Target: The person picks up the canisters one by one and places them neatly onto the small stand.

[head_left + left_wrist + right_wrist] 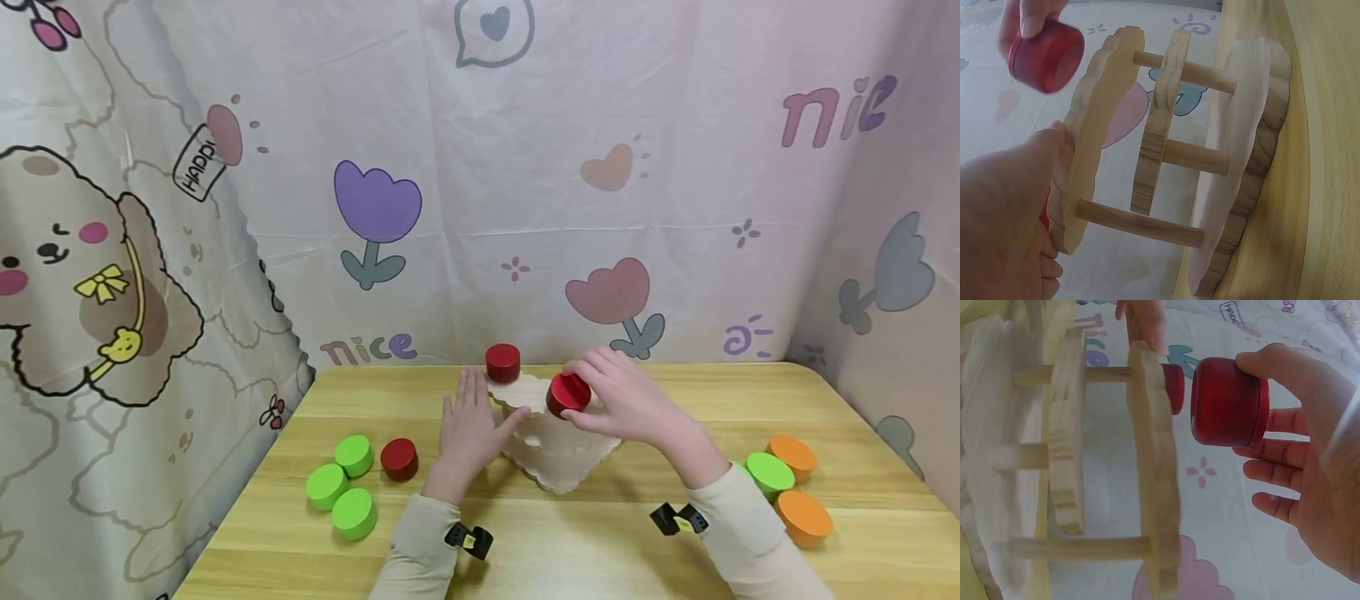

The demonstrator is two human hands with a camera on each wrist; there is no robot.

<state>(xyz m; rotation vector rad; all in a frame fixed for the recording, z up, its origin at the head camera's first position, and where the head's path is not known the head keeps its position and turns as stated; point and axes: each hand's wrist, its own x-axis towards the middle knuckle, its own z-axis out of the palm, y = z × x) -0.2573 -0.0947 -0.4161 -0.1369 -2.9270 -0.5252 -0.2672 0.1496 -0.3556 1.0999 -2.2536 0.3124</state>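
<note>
The tiered stand (1160,122) is matt, grained wood, and the held red tin (1225,403) looks like smooth, glossy metal.

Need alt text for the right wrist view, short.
A person's right-hand grip holds a red cylinder just off the top board of a three-tiered wooden stand, shown sideways. A second red cylinder rests on that board, partly hidden, near the left-hand grip.

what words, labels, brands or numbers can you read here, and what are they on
"HAPPY", last letter partly covered: sign printed on the cloth, left side.
"nice": cloth, low, left of centre.
"ni" plus crowded letters, probably "nice": cloth, upper right.
Left wrist camera, right wrist camera: yellow patches too small to read.
Held red cup, stand: no text seen.
</note>
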